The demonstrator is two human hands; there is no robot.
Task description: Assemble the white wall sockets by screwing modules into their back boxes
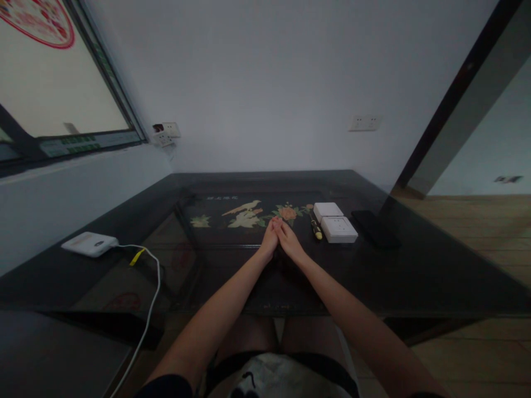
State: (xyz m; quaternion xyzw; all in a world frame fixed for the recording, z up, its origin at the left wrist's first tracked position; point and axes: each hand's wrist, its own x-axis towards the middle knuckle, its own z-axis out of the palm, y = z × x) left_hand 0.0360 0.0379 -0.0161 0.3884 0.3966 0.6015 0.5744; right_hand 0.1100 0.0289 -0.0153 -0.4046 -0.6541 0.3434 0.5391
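My left hand [270, 237] and my right hand [287, 236] rest together on the dark glossy table [232, 276], their fingertips meeting. Both have their fingers drawn together, and no object shows in either. To the right of my right hand lies a slim black and yellow screwdriver-like tool [316, 227]. Beside it sit two white square socket boxes: the nearer one [339, 229] shows socket holes on its face, and the farther one [328, 210] has a plain top. Neither hand touches these things.
A black phone-like slab [375, 228] lies right of the boxes. At the left is a white flat device [90, 244] with a white cable [156, 282], yellow-tagged, hanging over the front edge. Wall sockets [365, 122] are behind the table; a window [62, 83] is at the left.
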